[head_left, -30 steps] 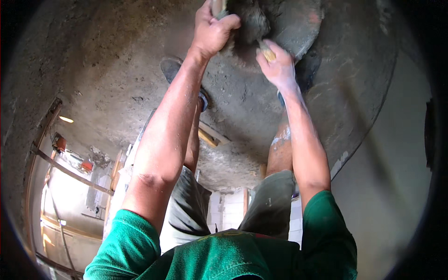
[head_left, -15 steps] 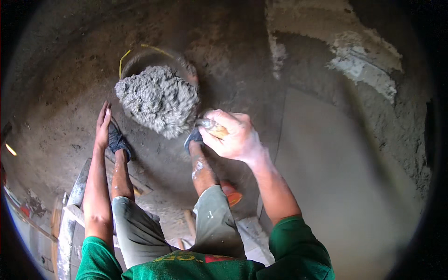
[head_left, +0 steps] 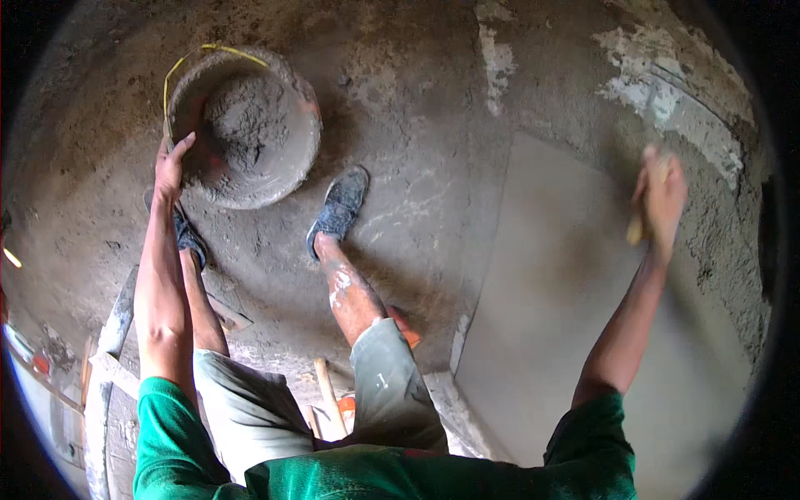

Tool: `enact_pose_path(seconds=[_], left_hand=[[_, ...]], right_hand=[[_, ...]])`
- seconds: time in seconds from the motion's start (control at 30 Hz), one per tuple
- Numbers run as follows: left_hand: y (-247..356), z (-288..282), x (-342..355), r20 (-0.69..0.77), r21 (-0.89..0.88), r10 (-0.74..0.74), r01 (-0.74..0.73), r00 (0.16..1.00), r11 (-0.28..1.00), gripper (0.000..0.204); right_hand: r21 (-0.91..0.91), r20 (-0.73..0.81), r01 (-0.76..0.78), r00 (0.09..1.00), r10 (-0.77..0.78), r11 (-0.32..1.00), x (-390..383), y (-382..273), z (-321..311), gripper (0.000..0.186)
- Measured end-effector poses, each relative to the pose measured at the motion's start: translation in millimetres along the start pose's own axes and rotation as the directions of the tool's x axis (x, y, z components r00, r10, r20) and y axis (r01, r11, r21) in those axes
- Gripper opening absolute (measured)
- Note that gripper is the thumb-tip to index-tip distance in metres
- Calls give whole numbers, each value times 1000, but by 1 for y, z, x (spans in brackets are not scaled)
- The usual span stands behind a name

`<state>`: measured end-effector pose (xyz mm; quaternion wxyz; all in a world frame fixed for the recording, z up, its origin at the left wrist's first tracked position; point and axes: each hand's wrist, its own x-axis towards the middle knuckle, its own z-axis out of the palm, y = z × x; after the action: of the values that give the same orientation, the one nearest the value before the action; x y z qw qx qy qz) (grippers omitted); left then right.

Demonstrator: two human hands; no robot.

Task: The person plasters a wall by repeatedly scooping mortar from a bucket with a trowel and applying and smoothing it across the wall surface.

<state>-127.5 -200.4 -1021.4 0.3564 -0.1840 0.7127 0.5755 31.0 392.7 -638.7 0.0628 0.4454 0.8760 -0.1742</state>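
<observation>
My left hand (head_left: 169, 169) grips the near-left rim of a round mortar tub (head_left: 307, 142), its thumb over the inside edge. Wet grey mortar (head_left: 250, 121) lies in the tub, and a yellow cord handle (head_left: 171, 75) loops along the far rim. Out to the right, my right hand (head_left: 664, 196) is closed around the wooden handle of a trowel (head_left: 636, 230). Motion smears the blade, so I cannot tell how much mortar is on it. Hand and trowel are over the edge between a smooth grey plastered surface (head_left: 542, 250) and rough grey mortar.
Pale patches (head_left: 667, 104) mark the rough surface at the far right. My shoes (head_left: 340, 208) stand on the dirty floor near the tub. Wooden pieces (head_left: 329, 392), an orange object (head_left: 403, 327) and a mortar-stained pole (head_left: 112, 350) lie close to my legs.
My right hand has swung right with the trowel, away from the tub; the big heap of mortar no longer hides the tub. My left hand has moved up and now holds the tub's rim.
</observation>
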Motion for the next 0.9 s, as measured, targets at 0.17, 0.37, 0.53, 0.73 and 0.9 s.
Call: enact_pose_path(seconds=[0.17, 0.37, 0.53, 0.73, 0.9], left_hand=[[8, 63, -29, 146, 73, 170, -182, 975, 981, 59], [36, 123, -30, 352, 62, 513, -567, 783, 822, 58], [45, 112, -16, 544, 252, 332, -527, 771, 812, 54], [41, 108, -22, 599, 186, 364, -565, 714, 804, 64], [42, 118, -32, 673, 83, 402, -604, 620, 792, 72]], right_hand=[[562, 583, -396, 813, -8, 726, -139, 23, 100, 27], [208, 932, -582, 362, 21, 786, -159, -26, 307, 7], [-196, 349, 378, 889, -296, 905, -151, -144, 412, 21], [-203, 628, 284, 772, -98, 937, -193, -81, 384, 26], [-267, 543, 148, 840, 21, 952, -193, -52, 457, 34]])
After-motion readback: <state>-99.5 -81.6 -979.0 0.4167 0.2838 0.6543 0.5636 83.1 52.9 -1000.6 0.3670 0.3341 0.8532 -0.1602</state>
